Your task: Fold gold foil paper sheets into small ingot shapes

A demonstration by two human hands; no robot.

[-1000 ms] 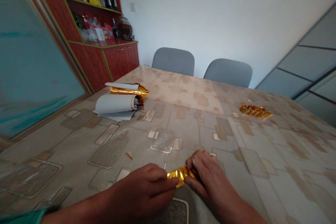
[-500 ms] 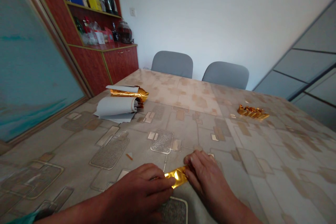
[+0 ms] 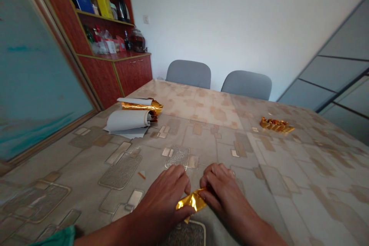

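Both of my hands meet at the near edge of the table over a small folded piece of gold foil paper [image 3: 190, 202]. My left hand [image 3: 165, 196] is closed, its thumb and fingers pinching the left end of the foil. Fingers curled, my right hand [image 3: 223, 194] grips the right end. Most of the foil is hidden under my fingers. The foil rests just above the patterned tablecloth [image 3: 201, 138].
Rolled sheets of white-backed gold paper [image 3: 131, 117] lie at the back left. A small heap of folded gold pieces [image 3: 276, 124] sits at the back right. Two grey chairs [image 3: 188, 73] stand behind the table. A red cabinet [image 3: 127, 67] with shelves stands left.
My left hand has lifted and curled its fingers further over the foil. The foil piece has tilted, its left end lower. The view has tipped down slightly.
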